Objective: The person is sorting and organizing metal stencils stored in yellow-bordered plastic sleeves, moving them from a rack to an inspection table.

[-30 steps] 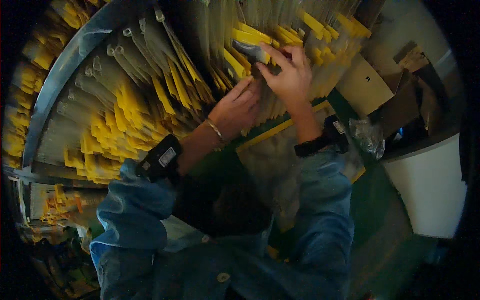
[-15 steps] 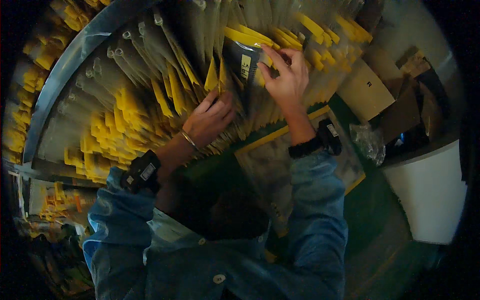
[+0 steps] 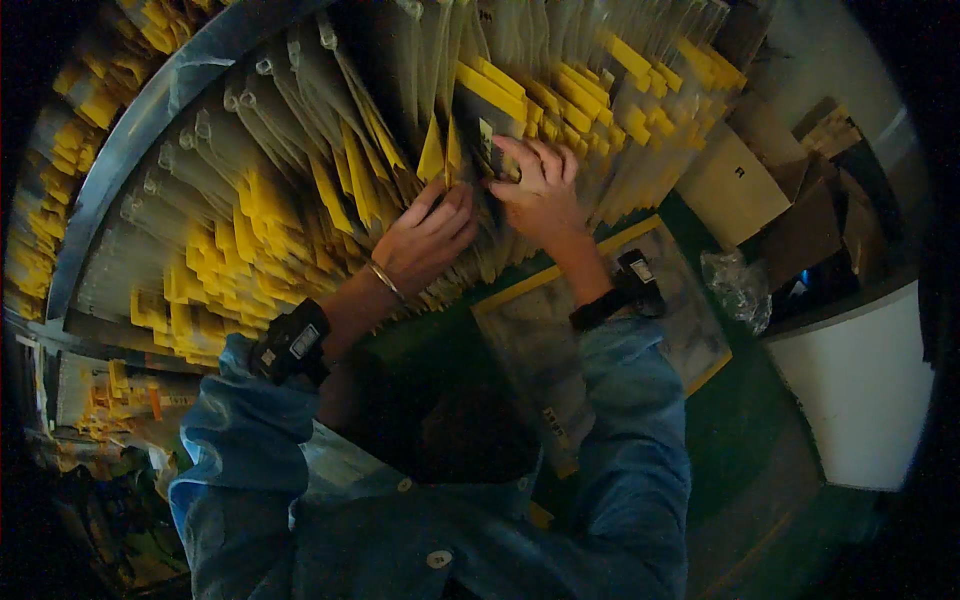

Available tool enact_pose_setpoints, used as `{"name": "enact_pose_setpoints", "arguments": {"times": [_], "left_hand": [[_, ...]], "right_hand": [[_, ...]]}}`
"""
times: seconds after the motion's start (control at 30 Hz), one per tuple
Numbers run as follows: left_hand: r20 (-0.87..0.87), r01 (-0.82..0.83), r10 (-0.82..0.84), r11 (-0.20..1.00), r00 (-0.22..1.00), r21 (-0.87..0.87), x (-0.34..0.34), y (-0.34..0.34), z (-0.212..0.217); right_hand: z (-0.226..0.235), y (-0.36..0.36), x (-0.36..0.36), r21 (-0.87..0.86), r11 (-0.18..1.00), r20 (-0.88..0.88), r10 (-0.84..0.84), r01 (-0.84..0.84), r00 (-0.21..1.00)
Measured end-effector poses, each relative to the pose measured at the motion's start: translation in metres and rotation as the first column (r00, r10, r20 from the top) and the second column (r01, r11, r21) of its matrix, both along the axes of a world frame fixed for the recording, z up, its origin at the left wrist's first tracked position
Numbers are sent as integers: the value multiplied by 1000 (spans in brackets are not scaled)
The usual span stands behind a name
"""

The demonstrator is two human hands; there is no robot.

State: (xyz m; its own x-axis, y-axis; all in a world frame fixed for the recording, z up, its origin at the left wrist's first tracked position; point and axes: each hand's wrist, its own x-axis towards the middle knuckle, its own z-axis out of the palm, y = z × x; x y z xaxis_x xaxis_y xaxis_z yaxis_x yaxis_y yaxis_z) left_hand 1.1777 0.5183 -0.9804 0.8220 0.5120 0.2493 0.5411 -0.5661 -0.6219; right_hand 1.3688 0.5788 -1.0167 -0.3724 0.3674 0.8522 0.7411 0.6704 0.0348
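The left hand [image 3: 425, 240] curls its fingers narrowly around the lower edge of a hanging clear plastic packet [image 3: 440, 150] with a yellow header strip; whether the fingers truly pinch it or only press on it cannot be told. The right hand [image 3: 540, 190] lies just beside it, fingers spread flat on a neighbouring packet with a dark insert [image 3: 480, 140], thumb tucked beneath, so its hold is a loose, open press rather than a closed clasp. The two hands almost touch.

The packets are long, thin and glossy. Their long axes run from the upper rail down toward the person, fanned like slats, with the yellow strips at differing heights. They hang in dense rows on a curved grey metal rail [image 3: 130, 130], each on a small pale hook.

A thin bracelet [image 3: 383, 280] circles the left wrist, and a dark strapped device [image 3: 292, 342] sits on the forearm above the blue denim sleeve [image 3: 250, 440]. A similar black band [image 3: 612, 298] wraps the right wrist.

Below lies a grey floor mat edged in yellow [image 3: 600, 340] on green flooring. To the right are brown cardboard boxes [image 3: 735, 185], a crumpled clear bag [image 3: 738, 285] and a white bin [image 3: 865, 390].
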Motion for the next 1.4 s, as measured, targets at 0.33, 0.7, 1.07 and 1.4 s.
{"name": "enact_pose_setpoints", "arguments": {"times": [0.33, 0.7, 1.07, 1.4], "left_hand": [[35, 35, -35, 999, 999, 6, 4, 6, 1], [-174, -78, 103, 986, 979, 147, -2, -7, -4], [-201, -45, 85, 980, 976, 196, -13, -8, -4], [-141, -25, 47, 989, 989, 148, -13, -1, -10]], "right_hand": [[19, -12, 2, -144, 988, -121, 34, -51, 992], [18, 5, -5, 27, 998, -322, -44, 56, 946], [16, 16, 10, -20, 999, -287, -47, 43, 957], [26, -2, 4, -72, 997, -300, 6, -29, 954]]}}
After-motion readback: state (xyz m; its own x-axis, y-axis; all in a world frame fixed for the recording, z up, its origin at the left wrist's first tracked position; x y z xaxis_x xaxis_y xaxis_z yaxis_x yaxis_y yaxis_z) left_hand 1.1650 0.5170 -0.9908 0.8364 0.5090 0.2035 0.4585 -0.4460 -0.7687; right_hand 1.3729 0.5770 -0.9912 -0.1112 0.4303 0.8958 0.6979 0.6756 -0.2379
